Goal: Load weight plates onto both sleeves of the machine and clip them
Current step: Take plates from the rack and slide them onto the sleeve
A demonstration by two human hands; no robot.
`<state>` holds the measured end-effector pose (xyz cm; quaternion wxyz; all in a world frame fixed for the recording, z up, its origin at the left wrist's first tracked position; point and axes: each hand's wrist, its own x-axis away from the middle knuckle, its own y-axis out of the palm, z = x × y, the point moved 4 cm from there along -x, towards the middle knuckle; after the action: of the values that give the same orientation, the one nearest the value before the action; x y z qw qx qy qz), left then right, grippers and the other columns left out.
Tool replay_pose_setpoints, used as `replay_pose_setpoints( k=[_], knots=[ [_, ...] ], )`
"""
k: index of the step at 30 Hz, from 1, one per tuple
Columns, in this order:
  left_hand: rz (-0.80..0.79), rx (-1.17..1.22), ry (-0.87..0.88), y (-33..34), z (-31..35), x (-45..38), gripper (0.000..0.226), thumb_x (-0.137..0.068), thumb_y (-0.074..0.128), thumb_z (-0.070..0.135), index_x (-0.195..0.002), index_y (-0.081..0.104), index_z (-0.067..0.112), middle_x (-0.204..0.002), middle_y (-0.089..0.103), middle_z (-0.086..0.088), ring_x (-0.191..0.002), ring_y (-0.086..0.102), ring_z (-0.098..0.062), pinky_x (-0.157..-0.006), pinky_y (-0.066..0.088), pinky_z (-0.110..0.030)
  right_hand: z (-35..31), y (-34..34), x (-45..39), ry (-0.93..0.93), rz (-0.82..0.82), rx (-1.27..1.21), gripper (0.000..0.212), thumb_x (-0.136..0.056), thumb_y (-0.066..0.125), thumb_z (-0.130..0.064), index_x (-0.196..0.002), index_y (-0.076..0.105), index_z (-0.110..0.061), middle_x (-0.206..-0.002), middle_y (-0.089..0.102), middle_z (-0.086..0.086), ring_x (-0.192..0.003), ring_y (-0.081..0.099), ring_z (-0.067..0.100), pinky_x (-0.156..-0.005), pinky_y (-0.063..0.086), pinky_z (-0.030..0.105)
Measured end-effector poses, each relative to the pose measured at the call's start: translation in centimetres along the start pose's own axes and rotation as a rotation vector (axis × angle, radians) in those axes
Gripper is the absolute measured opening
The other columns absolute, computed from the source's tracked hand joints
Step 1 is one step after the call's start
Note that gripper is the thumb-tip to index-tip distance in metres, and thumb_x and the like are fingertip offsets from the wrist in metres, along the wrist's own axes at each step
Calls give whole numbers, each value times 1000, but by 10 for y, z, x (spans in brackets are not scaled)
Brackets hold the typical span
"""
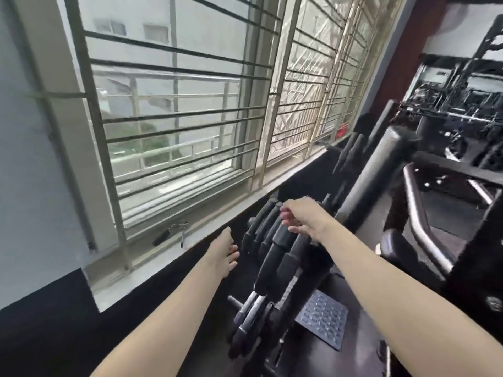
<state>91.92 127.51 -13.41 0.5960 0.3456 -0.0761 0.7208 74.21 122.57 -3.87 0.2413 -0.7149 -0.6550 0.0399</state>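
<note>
Barred window (174,110) above a pale sill (152,257); textured footplate (324,319) below.

A row of black weight plates (275,248) stands on edge just below the window sill (174,257), leaving only a narrow dark gap between the plates and the wall under the sill. The left hand (223,254) hangs in that gap, fingers spread, touching nothing. The right hand (302,220) sits over the plates' top edges, fingers loosely curled. The barred window (174,110) closes off everything above the sill. A spring clip (174,231) lies on the sill, with free room around it. To the right, the machine frame (441,191) and a grey roller pad (378,170) block sideways passage.
</note>
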Motion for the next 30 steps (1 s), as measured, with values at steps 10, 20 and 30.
replay_pose_setpoints(
  k=[10,20,30],
  knots=[
    [-82,-127,-257,34,37,-60,52,-106,40,46,-118,60,1,-123,59,-19,-89,63,-30,-55,39,-30,-23,23,-96,2,249,463,29,-92,46,-28,-81,64,-9,-99,73,16,-93,61,30,-96,50,40],
    [-208,-167,-535,38,-16,-212,92,-57,77,70,-117,68,1,-112,72,-19,-92,74,-37,-88,57,-50,4,67,-149,314,192,872,86,-91,54,-54,-155,23,-6,-163,21,19,-153,-2,39,-120,13,52],
    [-108,-233,-365,0,30,-234,68,-56,91,59,-89,62,6,-82,62,-8,-80,64,-22,-69,53,-34,0,96,-157,271,217,774,57,-92,54,-27,-143,42,-4,-160,31,14,-154,-12,32,-118,-5,65]
  ],
)
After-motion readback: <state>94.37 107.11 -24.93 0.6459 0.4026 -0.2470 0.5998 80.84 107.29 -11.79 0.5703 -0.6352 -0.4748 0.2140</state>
